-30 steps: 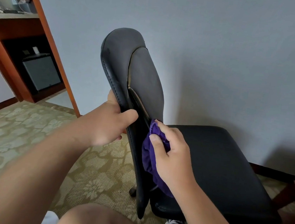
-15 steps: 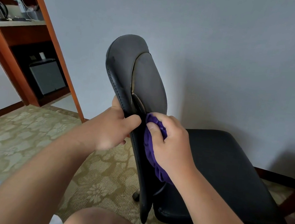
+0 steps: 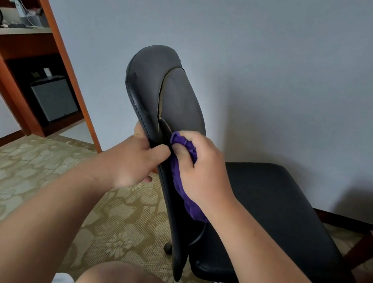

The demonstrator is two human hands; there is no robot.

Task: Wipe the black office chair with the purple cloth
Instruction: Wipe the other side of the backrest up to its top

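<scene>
A person's left hand (image 3: 132,160) grips the backrest edge of the black office chair (image 3: 163,87) while the right hand (image 3: 202,173), at its three o'clock, clutches the purple cloth (image 3: 181,188) against it; firm bracing and overlapping strokes should serve best.

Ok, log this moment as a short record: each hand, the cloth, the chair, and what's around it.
left hand: grips the side edge of the backrest, thumb on the near face
right hand: holds the bunched purple cloth, pressing it against the backrest
purple cloth: on the backrest face, right beside the left thumb
black office chair: backrest seen nearly edge-on, seat to its right
surroundings: patterned carpet, grey wall, wooden shelf unit at left
</scene>
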